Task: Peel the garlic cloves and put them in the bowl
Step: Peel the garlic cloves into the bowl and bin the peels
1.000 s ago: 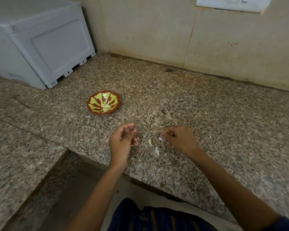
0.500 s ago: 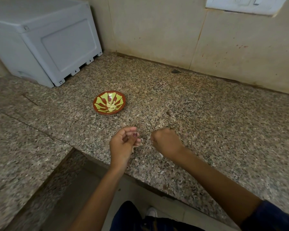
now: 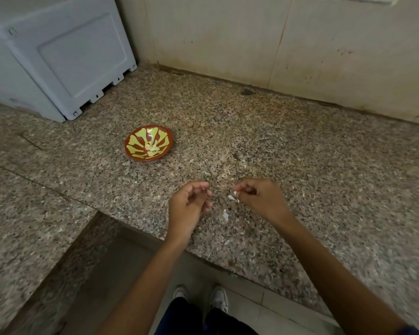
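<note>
Garlic cloves [image 3: 152,148], already peeled by the look of them, lie heaped in the bowl [image 3: 134,139] left of centre, so part of the job seems done. Lower centre, the right hand [image 3: 260,198] pinches a pale scrap [image 3: 234,195] at its fingertips (skin or clove, too small to tell). The left hand [image 3: 188,206] is curled just beside it; whether it holds anything I cannot tell. Skins [image 3: 225,215] lie on the counter [image 3: 324,165] between the hands. No unpeeled cloves show elsewhere.
</note>
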